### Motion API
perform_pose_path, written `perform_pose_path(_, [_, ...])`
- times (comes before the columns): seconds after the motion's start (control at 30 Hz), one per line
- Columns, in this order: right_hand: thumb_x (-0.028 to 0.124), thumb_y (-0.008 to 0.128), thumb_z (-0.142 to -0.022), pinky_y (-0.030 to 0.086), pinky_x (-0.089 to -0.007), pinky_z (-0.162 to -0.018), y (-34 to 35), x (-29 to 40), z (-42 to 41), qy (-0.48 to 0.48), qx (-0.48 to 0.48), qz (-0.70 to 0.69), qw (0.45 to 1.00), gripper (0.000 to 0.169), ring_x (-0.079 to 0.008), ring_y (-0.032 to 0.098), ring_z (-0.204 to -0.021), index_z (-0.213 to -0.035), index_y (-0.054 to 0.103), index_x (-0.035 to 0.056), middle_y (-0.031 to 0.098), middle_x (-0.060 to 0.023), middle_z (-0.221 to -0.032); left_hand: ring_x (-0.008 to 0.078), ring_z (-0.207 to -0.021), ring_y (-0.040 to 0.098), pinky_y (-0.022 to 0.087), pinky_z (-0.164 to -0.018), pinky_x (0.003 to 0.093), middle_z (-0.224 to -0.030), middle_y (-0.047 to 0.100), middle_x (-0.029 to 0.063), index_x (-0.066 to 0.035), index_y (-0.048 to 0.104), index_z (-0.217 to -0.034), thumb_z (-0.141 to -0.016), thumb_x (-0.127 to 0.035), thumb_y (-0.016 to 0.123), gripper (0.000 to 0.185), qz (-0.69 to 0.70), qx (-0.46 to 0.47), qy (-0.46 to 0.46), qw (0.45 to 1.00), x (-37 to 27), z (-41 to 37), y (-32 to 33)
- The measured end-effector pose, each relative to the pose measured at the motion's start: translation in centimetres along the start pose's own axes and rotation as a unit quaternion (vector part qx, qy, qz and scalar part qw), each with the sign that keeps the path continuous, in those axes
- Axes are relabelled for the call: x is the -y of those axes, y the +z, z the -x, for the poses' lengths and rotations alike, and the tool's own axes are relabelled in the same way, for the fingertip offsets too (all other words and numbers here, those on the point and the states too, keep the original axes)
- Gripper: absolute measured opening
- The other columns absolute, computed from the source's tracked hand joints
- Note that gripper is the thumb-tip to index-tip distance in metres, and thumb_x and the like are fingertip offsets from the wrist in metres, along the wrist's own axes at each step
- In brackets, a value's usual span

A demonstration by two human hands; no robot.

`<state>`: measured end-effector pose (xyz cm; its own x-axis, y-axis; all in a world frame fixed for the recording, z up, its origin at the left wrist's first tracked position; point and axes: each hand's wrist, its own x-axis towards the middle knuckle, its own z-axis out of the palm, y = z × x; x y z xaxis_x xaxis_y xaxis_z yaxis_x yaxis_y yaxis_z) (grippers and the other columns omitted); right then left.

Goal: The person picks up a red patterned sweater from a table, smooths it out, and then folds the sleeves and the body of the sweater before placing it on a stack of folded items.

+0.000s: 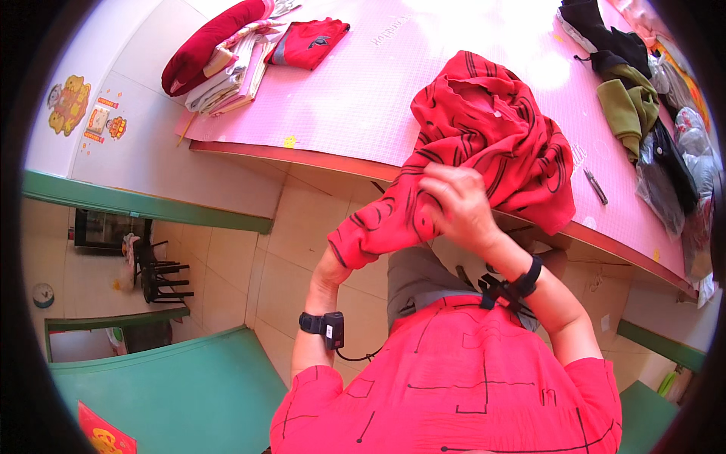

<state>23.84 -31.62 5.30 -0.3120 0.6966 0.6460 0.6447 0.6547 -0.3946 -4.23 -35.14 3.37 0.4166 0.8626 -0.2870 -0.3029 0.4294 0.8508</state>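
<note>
A red garment with black line patterns lies bunched on the near edge of the pink-covered table, part of it hanging over. Its sleeve reaches out toward the left over the floor. My left hand is inside that sleeve up to the wrist, so its fingers are hidden. Slightly blurred, my right hand has its curled fingers and thumb on the cloth where the sleeve meets the body of the garment.
Folded cloths are stacked at the table's left end beside a folded red garment. Thread snips lie to the right. Olive cloth, black cloth and plastic bags line the right side. Below the table is tiled floor.
</note>
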Motion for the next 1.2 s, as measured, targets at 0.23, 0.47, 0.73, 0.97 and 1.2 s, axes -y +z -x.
perform_pose_path(0.23, [0.005, 0.073, -0.071, 0.05, -0.0363, -0.082, 3.8, 1.3, -0.2, 0.146, 0.188, -0.296, 0.925, 0.034, -0.0287, 0.063, -0.096, -0.103, 0.06, 0.0027, 0.063, -0.0155, -0.104, 0.0138, -0.104, 0.057, 0.048, -0.085, 0.0279, -0.117, 0.058, 0.0038, -0.002, 0.047, -0.131, -0.089, -0.015, 0.06, 0.046, -0.039, 0.069, 0.073, 0.994, -0.9, -2.2, 3.1])
perform_pose_path(0.47, [-0.01, 0.062, -0.069, 0.052, -0.0312, -0.073, 5.6, -1.8, 2.8, 0.135, 0.166, -0.287, 0.934, 0.027, -0.0226, 0.066, -0.082, -0.095, 0.061, 0.0, 0.064, -0.0124, -0.086, 0.0174, -0.11, 0.057, 0.049, -0.09, 0.0322, -0.127, 0.056, 0.0066, 0.0, 0.042, -0.138, -0.091, -0.017, 0.059, 0.052, 0.078, 0.098, -0.071, 0.99, 2.6, -0.4, -1.0])
perform_pose_path(0.73, [0.0, 0.062, -0.077, 0.053, -0.0371, -0.075, 6.8, 0.7, 1.4, 0.2, 0.13, -0.315, 0.919, 0.02, -0.0328, 0.066, -0.086, -0.097, 0.062, 0.0032, 0.065, -0.0169, -0.089, 0.0151, -0.109, 0.057, 0.049, -0.09, 0.0272, -0.127, 0.055, 0.0048, -0.001, 0.044, -0.137, -0.095, -0.014, 0.056, 0.045, 0.133, -0.003, -0.057, 0.989, 3.2, -2.6, -0.7])
perform_pose_path(0.97, [0.007, 0.067, -0.076, 0.051, -0.0414, -0.068, 7.7, 0.7, 1.4, 0.235, 0.117, -0.23, 0.937, 0.019, -0.0357, 0.064, -0.079, -0.09, 0.055, 0.0036, 0.063, -0.0175, -0.08, 0.0124, -0.103, 0.058, 0.047, -0.087, 0.0243, -0.117, 0.059, 0.0016, -0.003, 0.051, -0.133, -0.092, -0.007, 0.055, 0.041, -0.409, 0.043, 0.212, 0.887, 1.8, -4.7, 2.5])
perform_pose_path(1.2, [0.008, 0.069, -0.072, 0.05, -0.0419, -0.068, 6.4, -0.3, 1.1, 0.159, 0.146, -0.164, 0.963, 0.021, -0.0342, 0.063, -0.079, -0.086, 0.054, 0.0042, 0.061, -0.0153, -0.08, 0.0142, -0.117, 0.054, 0.042, -0.096, 0.0244, -0.127, 0.058, 0.008, 0.001, 0.05, -0.132, -0.087, -0.002, 0.056, 0.046, -0.302, 0.123, 0.107, 0.939, -0.1, -3.7, 2.6])
